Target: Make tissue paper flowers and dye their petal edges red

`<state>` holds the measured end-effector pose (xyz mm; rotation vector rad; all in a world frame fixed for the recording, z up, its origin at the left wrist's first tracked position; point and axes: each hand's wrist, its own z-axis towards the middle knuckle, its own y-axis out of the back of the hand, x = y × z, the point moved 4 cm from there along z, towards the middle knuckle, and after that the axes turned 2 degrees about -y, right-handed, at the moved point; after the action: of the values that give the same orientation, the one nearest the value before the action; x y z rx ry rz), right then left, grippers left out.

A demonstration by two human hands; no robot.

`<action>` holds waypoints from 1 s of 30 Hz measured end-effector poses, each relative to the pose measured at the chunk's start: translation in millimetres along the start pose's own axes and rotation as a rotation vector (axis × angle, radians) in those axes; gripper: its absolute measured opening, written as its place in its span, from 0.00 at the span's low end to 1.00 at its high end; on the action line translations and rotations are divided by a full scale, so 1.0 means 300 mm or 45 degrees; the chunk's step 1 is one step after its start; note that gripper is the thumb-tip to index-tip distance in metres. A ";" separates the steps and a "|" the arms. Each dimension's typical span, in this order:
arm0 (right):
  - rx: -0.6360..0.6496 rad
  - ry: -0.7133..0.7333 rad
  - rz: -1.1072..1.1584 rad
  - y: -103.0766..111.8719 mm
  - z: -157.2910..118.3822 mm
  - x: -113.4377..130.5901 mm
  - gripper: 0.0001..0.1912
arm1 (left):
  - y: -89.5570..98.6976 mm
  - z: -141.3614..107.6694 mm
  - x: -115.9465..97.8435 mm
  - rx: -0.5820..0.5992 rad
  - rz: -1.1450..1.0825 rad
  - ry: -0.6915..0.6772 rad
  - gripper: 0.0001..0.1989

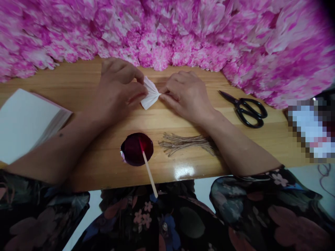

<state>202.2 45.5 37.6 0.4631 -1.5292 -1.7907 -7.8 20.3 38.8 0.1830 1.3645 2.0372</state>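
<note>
- floral garment (191,223) by the bench (91,170) edge
- left hand (121,85): grip closed on white paper's (150,99) fanned side
- right hand (187,96): grip pinching its gathered point
- paper between both hands, beyond brown stems (187,140)

The left hand (121,85) pinches the fanned side of a white paper (149,94), the right hand (187,94) its gathered end. On the surface (167,120), nearer the wearer than the hands, are a dark red dish (130,152) holding a stick (150,174), and brown twigs (183,141). Scissors (238,103) lie right of the right hand, pink flowers (157,45) beyond both.
</note>
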 end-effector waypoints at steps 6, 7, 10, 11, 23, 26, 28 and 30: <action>-0.044 0.005 0.033 -0.001 -0.001 -0.005 0.12 | 0.007 -0.009 0.000 -0.218 0.064 -0.142 0.09; -0.049 -0.006 0.036 0.002 -0.001 -0.006 0.11 | 0.008 -0.013 0.006 -0.240 0.085 -0.156 0.06; -0.066 -0.041 0.037 0.010 -0.004 -0.012 0.09 | 0.003 -0.019 0.034 -0.167 0.098 -0.075 0.05; -0.071 -0.050 0.038 0.010 -0.004 -0.016 0.09 | 0.001 -0.020 0.040 -0.135 0.090 -0.041 0.06; -0.044 -0.068 0.066 0.004 0.002 0.009 0.10 | -0.033 -0.004 -0.004 -0.075 0.020 -0.002 0.14; -0.025 -0.083 0.072 0.010 0.000 0.005 0.10 | -0.039 -0.002 0.019 -0.057 0.026 0.044 0.14; -0.036 -0.106 0.084 0.008 -0.002 -0.008 0.09 | -0.030 -0.005 0.032 -0.122 0.065 0.052 0.13; -0.069 -0.132 0.099 0.004 -0.003 -0.024 0.08 | -0.013 -0.011 0.038 -0.156 0.105 0.085 0.13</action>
<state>208.2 49.9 37.3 0.2844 -1.5433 -1.8154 -16.3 25.4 31.3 0.1198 1.2855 2.2060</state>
